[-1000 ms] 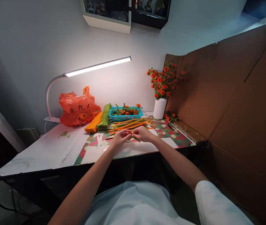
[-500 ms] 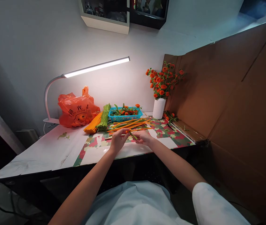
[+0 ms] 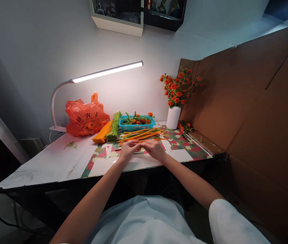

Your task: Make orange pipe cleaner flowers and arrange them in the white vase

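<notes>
My left hand (image 3: 129, 149) and my right hand (image 3: 154, 149) meet over the front of the table, fingertips pinched together. Between them is a small pipe cleaner flower (image 3: 140, 146); just a bit of green shows and the fingers hide the rest. Just beyond my hands, loose orange and green pipe cleaners (image 3: 141, 134) lie in a spread pile. To their left are a thick green pipe cleaner bundle (image 3: 114, 127) and an orange bundle (image 3: 102, 134). Behind the pile, a blue basket (image 3: 136, 127) holds orange flowers and green stems.
A white ribbed vase (image 3: 173, 118) with orange flowers stands at the back right, more flowers (image 3: 185, 126) lying beside it. An orange plastic bag (image 3: 85, 118) and a lit desk lamp (image 3: 53, 105) are at the left. A cardboard wall (image 3: 255, 95) borders the right side.
My right hand has turned over the flower and closed in toward my left fingertips. The orange bit and green stem that showed between the hands are now mostly covered. The view has shifted slightly.
</notes>
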The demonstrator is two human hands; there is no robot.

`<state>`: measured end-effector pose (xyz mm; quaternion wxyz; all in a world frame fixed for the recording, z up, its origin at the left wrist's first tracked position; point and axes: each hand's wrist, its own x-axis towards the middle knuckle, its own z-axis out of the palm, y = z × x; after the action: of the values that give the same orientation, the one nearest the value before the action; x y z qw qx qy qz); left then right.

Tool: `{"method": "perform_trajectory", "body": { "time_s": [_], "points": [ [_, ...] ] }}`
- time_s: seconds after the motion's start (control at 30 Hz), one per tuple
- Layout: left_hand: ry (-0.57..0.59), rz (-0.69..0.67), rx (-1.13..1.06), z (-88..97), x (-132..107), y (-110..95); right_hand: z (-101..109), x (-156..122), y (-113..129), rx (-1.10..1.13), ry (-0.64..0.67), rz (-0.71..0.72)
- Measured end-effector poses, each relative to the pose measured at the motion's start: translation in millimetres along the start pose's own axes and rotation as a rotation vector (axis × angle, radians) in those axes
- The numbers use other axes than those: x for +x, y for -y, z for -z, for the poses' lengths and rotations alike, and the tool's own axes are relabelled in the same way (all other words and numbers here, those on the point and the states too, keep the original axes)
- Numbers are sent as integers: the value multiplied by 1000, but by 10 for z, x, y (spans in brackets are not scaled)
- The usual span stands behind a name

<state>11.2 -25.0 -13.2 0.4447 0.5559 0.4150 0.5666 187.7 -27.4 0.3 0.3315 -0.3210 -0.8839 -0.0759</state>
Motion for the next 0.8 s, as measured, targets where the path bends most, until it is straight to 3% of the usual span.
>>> {"method": "perform_trajectory", "body": {
  "time_s": [0.17,0.37,0.6,0.8],
  "points": [
    [24,116,1,7,5,-20,171,120,8,-309,204,210],
    [100,191,80,4,-9,-32,402,349,44,-425,427,437],
    [214,167,64,-8,1,-3,433,426,6,-508,371,716],
    [207,138,-71,-28,-20,-79,337,367,-162,-599,243,680]
  ]
}}
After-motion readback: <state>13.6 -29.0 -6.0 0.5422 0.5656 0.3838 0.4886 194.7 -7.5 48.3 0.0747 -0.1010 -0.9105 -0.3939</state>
